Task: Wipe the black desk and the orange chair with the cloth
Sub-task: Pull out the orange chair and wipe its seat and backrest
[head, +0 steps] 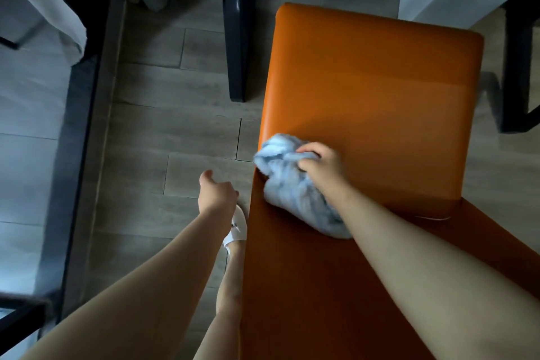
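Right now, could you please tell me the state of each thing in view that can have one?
cloth: bunched up, lying on the chair's left edge, gripped by the right hand.
orange chair: upright on the floor, being wiped.
right hand: fingers curled round the cloth.
left hand: holds nothing, fingers loosely curled, hanging over the floor beside the chair.
slipper: worn on the foot, on the floor by the chair.

I see the orange chair [365, 96], smooth and padded, running from 6 o'clock up toward 1 o'clock. A bunched pale blue-grey cloth [289, 184] lies on its left edge, just right of centre, crumpled and slightly overhanging toward 9 o'clock.
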A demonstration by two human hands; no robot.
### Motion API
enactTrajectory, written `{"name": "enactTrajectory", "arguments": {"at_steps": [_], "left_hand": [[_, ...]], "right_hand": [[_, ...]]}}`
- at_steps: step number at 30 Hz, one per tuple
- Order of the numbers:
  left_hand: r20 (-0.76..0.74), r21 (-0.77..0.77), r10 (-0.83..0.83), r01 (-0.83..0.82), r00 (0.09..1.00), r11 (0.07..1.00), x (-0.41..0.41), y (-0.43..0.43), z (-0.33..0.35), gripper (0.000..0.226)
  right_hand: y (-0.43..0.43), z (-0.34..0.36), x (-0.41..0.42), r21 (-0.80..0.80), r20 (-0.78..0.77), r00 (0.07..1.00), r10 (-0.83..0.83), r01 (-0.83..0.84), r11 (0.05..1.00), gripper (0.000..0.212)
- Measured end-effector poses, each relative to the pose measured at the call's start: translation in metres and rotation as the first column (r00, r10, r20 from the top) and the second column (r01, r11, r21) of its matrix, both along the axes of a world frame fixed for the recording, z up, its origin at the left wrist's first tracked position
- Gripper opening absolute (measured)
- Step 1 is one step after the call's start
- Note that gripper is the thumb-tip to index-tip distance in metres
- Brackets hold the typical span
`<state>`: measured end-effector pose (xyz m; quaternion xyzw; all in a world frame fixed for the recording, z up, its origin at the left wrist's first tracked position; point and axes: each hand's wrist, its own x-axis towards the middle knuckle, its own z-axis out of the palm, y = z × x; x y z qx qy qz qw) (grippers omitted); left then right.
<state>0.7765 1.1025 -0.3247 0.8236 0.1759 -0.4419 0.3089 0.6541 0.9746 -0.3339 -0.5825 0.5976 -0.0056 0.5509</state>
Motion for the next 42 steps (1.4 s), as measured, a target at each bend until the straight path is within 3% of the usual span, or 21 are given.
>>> {"name": "enactTrajectory", "arguments": {"at_steps": [2,5,7,10,11,12,14,16,17,19,20,22,23,25,27,29,32,34,37,39,42], "left_hand": [[-0.004,-0.005,-0.06,0.06,0.998,0.998,-0.005,-0.007,0.001,0.056],[0.0,-0.004,-0.193,0.193,0.981,0.981,-0.012,-0.021,0.002,0.053],[0.024,0.025,-0.334,0.333,0.942,0.942,-0.015,-0.029,0.003,0.05],[0.024,0.042,-0.442,0.441,0.897,0.897,-0.016,-0.033,0.003,0.047],[0.025,0.047,-0.448,0.446,0.894,0.894,-0.015,-0.033,0.001,0.047],[0.027,0.047,-0.446,0.445,0.895,0.894,-0.013,-0.033,-0.001,0.047],[0.01,0.03,-0.423,0.423,0.906,0.906,-0.009,-0.034,-0.007,0.049],[-0.012,0.011,-0.392,0.392,0.92,0.92,-0.006,-0.036,-0.008,0.05],[-0.025,0.002,-0.383,0.383,0.923,0.924,-0.006,-0.037,-0.009,0.05],[-0.047,-0.01,-0.325,0.325,0.944,0.946,-0.005,-0.038,-0.007,0.05],[-0.051,-0.016,-0.249,0.248,0.967,0.969,-0.003,-0.038,-0.005,0.048],[-0.067,-0.059,0.021,-0.025,0.998,0.998,0.002,-0.038,0.002,0.043],[-0.034,-0.068,0.14,-0.142,0.99,0.988,0.005,-0.035,0.005,0.042],[0.141,0.01,0.169,-0.172,0.975,0.985,0.012,-0.029,0.011,0.042],[0.284,0.085,0.088,-0.116,0.955,0.99,0.016,-0.027,0.017,0.045],[0.298,0.084,-0.003,-0.023,0.955,0.996,0.017,-0.032,0.022,0.051],[0.241,0.116,-0.259,0.237,0.935,0.964,0.008,-0.045,0.023,0.051],[0.168,0.121,-0.454,0.439,0.875,0.89,-0.002,-0.054,0.021,0.05],[0.063,0.154,-0.724,0.71,0.687,0.687,-0.021,-0.062,0.021,0.046],[0.035,0.209,-0.877,0.855,0.479,0.475,-0.032,-0.061,0.023,0.044],[0.014,0.301,-0.999,0.953,0.036,0.039,-0.048,-0.056,0.027,0.043]], "right_hand": [[-0.004,-0.001,-0.016,-0.085,-0.165,0.985,-0.058,0.044,0.995,0.016],[0.006,-0.002,-0.019,-0.026,-0.461,0.856,0.232,-0.275,0.961,0.053],[0.021,-0.007,-0.012,0.054,-0.502,0.755,0.423,-0.461,0.886,0.075],[0.02,-0.015,-0.007,-0.093,-0.512,0.618,0.597,-0.731,0.676,0.064],[0.011,-0.014,-0.009,-0.196,-0.494,0.629,0.601,-0.753,0.628,0.057],[-0.001,-0.014,-0.013,-0.312,-0.46,0.713,0.529,-0.687,0.656,0.053],[-0.033,-0.014,-0.02,-0.523,-0.358,0.925,0.129,-0.313,0.793,0.052],[-0.067,-0.015,-0.025,-0.487,-0.356,0.907,-0.225,0.025,0.873,0.063],[-0.078,-0.017,-0.025,-0.355,-0.459,0.846,-0.27,0.104,0.929,0.071],[-0.084,-0.016,-0.01,-0.144,-0.619,0.769,-0.16,0.089,0.985,0.082],[-0.077,-0.018,0.003,-0.115,-0.584,0.809,-0.064,-0.004,0.993,0.082],[-0.049,-0.021,0.037,-0.049,-0.171,0.947,0.27,-0.282,0.958,0.072],[-0.027,-0.017,0.052,0.04,0.086,0.898,0.432,-0.436,0.899,0.064],[0.008,-0.014,0.069,0.164,0.293,0.801,0.523,-0.581,0.797,0.057],[0.017,-0.013,0.067,0.126,0.26,0.892,0.371,-0.412,0.902,0.052],[0.006,-0.014,0.046,0.028,0.134,0.963,0.232,-0.238,0.971,0.046],[-0.02,-0.01,-0.003,-0.026,-0.089,0.924,0.371,-0.375,0.927,0.035],[-0.03,-0.005,-0.03,0.14,-0.142,0.871,0.47,-0.452,0.881,0.02],[-0.025,0.008,-0.046,0.501,-0.006,0.867,0.498,-0.429,0.752,0.011],[-0.011,0.009,-0.044,0.542,-0.009,0.799,0.601,-0.501,0.674,0.025],[0.011,0.005,-0.047,0.405,-0.229,0.601,0.765,-0.656,0.637,0.044]]}}
